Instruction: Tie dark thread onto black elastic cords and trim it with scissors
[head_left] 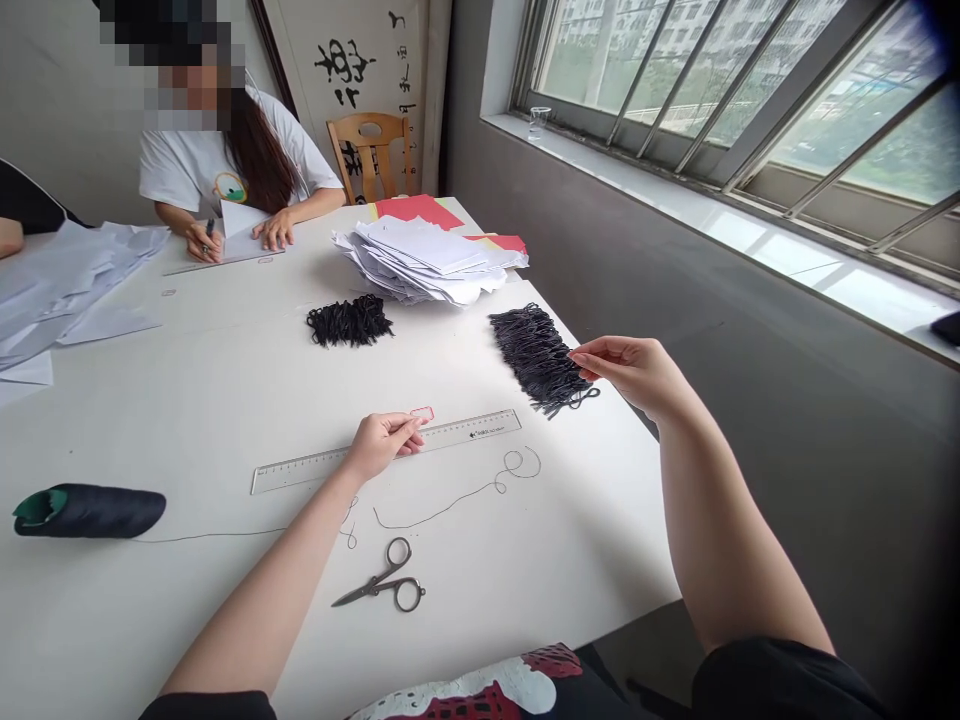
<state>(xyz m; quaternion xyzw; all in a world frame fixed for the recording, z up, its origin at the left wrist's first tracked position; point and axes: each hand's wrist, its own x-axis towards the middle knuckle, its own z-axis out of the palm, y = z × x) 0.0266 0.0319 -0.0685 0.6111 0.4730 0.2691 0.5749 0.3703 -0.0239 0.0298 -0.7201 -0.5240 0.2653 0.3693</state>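
Now holding the left hand (384, 445) over the clear plastic ruler (472, 430), the middle of this clock, with finger and thumb tips close together. Can't tell about a pinch on anything there. Reaching to two o'clock with the right hand (634, 372), tips drawn close together at the right edge of a bundle of black looped cords (529, 350). Can't tell whether pinching a cord or only touching. With metal scissors (373, 587) at six o'clock on the white table (112, 620), and a thin, curly thread (411, 526) at four. With a dark thread spool (101, 510) at nine. With a smaller black cord pile (349, 322) near twelve, and past it, a messy stack of white paper (431, 258) beside red sheets (421, 209). With a person in a white T-shirt (184, 165) near eleven, writing with a pen (210, 228).
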